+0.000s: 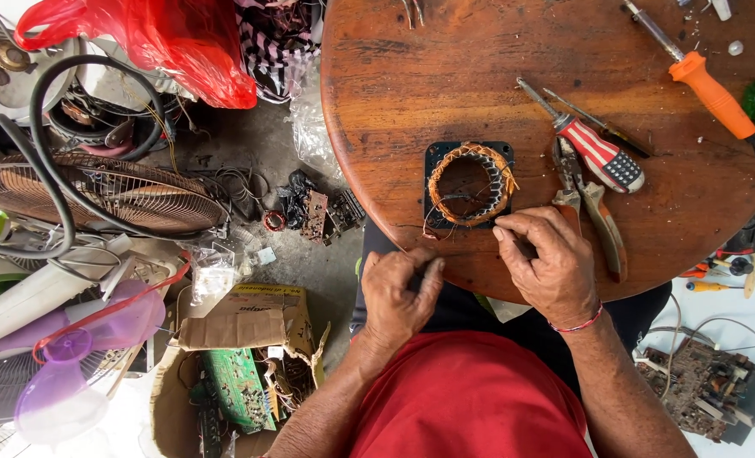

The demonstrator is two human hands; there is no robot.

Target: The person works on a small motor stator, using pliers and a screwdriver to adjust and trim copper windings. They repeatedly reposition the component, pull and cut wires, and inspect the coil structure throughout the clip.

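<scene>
We're pinching thin wire w/ both hands at the near edge of the round wooden surface: left hand closed on a strand just off the rim, right hand closed on wire beside the stator. The stator, copper coil in a black frame, is lying flat just beyond our fingers. Pliers and a striped screwdriver are lying right of it.

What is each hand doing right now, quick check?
Left hand: closed, fingers pinched, apparently on a thin wire leading from the motor stator.
Right hand: closed, fingertips pinched near the stator's edge; what it grips cannot be told.
</scene>
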